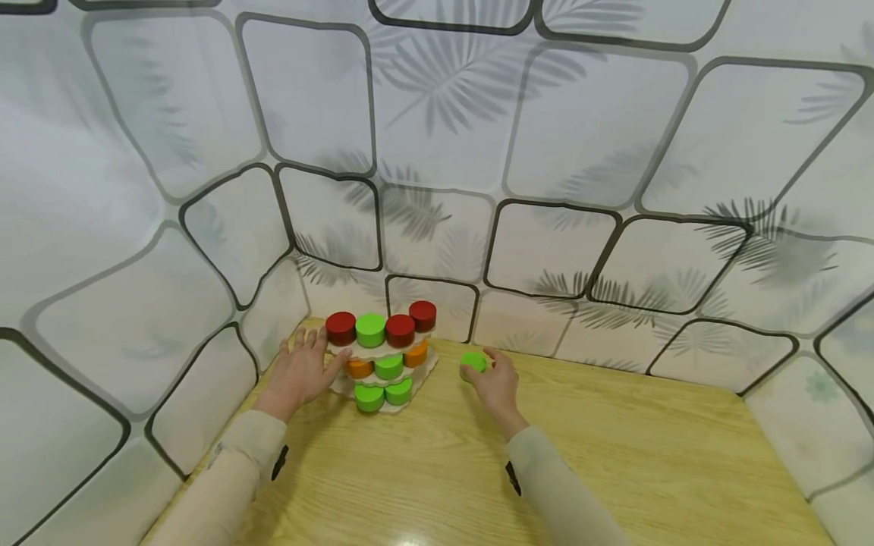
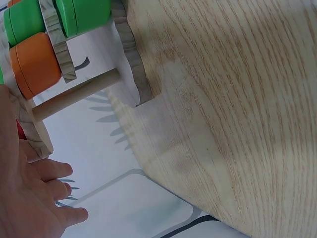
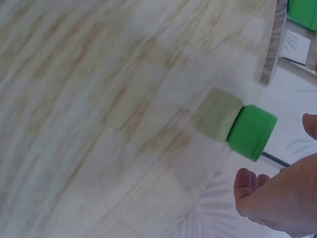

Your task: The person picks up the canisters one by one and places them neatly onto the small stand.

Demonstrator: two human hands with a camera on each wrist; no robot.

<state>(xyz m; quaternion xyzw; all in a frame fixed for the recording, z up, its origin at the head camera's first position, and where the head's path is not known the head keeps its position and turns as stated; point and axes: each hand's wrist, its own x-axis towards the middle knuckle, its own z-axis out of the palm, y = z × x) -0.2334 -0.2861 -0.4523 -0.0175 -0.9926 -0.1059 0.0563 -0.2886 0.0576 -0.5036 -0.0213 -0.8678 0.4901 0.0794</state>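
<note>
A wooden tiered stand [image 1: 416, 375] carries green, orange and dark red round blocks on its wavy-edged tiers. My left hand [image 1: 298, 371] is at the left end of its top tier, with the thumb against the tier's edge near a red block [image 1: 341, 327]. In the left wrist view, the fingers [image 2: 55, 189] stretch past the tier board. Right of the stand, a single green round block [image 3: 252, 132] stands on the table. My right hand [image 1: 497, 381] is beside it, thumb and fingers on either side; the right wrist view shows a gap between block and fingers.
The stand is on a wood-grain table [image 1: 614, 455] near its back left corner. Patterned white walls [image 1: 437, 227] with leaf prints and dark outlines close in the back and sides. A wooden dowel [image 2: 77, 94] joins the tiers.
</note>
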